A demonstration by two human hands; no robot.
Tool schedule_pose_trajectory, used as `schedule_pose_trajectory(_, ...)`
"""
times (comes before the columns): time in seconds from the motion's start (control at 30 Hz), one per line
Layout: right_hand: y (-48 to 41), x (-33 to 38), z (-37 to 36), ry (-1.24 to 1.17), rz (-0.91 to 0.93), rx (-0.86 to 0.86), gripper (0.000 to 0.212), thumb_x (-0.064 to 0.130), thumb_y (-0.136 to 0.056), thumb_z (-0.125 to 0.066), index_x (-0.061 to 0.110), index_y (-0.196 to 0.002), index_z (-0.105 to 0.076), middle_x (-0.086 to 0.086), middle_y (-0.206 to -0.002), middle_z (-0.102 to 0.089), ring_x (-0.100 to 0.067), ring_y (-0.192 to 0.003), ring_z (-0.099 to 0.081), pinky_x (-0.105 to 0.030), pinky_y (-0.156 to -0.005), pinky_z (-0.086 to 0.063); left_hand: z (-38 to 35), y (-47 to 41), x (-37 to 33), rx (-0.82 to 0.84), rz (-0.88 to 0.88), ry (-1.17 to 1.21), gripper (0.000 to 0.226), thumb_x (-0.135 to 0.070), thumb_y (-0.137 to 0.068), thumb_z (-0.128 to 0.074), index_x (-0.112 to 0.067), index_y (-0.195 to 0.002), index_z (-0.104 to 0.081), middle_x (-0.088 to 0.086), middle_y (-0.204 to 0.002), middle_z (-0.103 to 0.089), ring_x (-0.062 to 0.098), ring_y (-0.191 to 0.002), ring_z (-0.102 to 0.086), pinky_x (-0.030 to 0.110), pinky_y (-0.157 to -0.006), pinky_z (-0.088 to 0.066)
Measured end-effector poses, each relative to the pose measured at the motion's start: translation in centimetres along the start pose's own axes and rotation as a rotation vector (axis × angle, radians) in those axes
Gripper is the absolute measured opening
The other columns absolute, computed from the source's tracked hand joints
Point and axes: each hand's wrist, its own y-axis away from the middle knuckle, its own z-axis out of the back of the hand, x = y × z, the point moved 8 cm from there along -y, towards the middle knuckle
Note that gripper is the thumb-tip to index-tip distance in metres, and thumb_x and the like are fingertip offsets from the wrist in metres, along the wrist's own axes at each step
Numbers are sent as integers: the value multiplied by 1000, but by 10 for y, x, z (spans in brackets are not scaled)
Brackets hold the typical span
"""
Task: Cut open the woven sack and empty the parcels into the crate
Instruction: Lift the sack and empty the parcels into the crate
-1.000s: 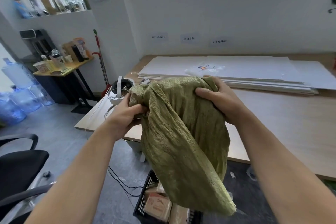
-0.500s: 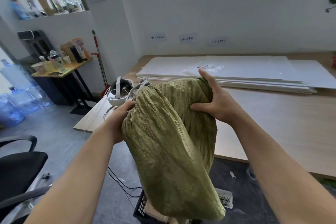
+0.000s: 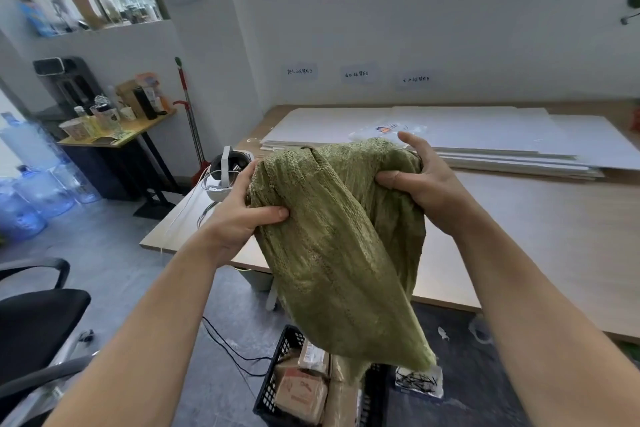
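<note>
I hold a limp green woven sack [image 3: 339,253] bunched up at chest height. My left hand [image 3: 242,215] grips its left upper edge, thumb pressed over the fabric. On the upper right part sits my right hand [image 3: 426,184], thumb dug in and index finger lifted. The sack's lower end hangs down to a black plastic crate [image 3: 277,367] on the floor. Brown cardboard parcels [image 3: 301,392] lie inside the crate, partly hidden by the sack.
A wooden table [image 3: 519,236] stands ahead with stacked white boards [image 3: 485,139] and a white headset [image 3: 225,173] at its left end. A black office chair [image 3: 31,315] is at the lower left. Water jugs [image 3: 27,194], a side table [image 3: 114,139] and cables [image 3: 235,350] occupy the floor's left side.
The sack has been gathered up and lifted a little. My left hand has regripped with its thumb over the fabric. More of the crate and its parcels shows than half a second ago.
</note>
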Motion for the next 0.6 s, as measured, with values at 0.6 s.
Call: schedule_pose_trajectory(0.6, 14, 6, -17, 99, 79, 224, 120, 30, -54, -95, 67, -141, -20, -3, -153, -41, -17, -132, -53, -46, -109, -44, 15, -1, 4, -205, 130, 156, 25, -7, -90, -61, -1, -114, -63, 20, -98, -70, 28, -77, -72, 39, -73, -60)
